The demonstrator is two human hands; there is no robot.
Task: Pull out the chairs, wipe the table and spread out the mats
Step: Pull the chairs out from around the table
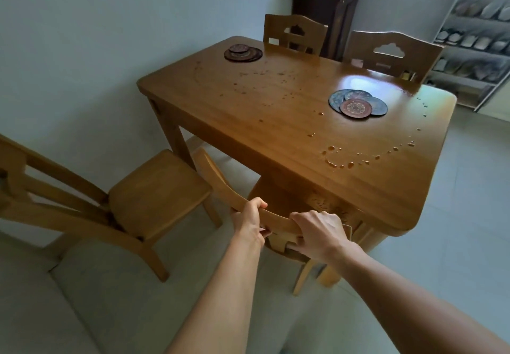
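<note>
A wooden table [234, 110] carries scattered water drops [342, 160]. Two piles of round patterned mats lie on it, one pile [242, 53] at the far left corner and one pile [357, 104] toward the right. My left hand [249, 220] and my right hand [320, 233] both grip the top rail of a wooden chair [218, 179] whose seat is tucked under the table's near edge. Another chair [154, 202] stands pulled out to the left.
Two more chairs, a left chair [295, 33] and a right chair [394, 53], stand at the table's far side. A dark cabinet [328, 8] is behind them, and a shoe rack [474, 44] is at the far right. A pale wall runs along the left; the floor is light tile.
</note>
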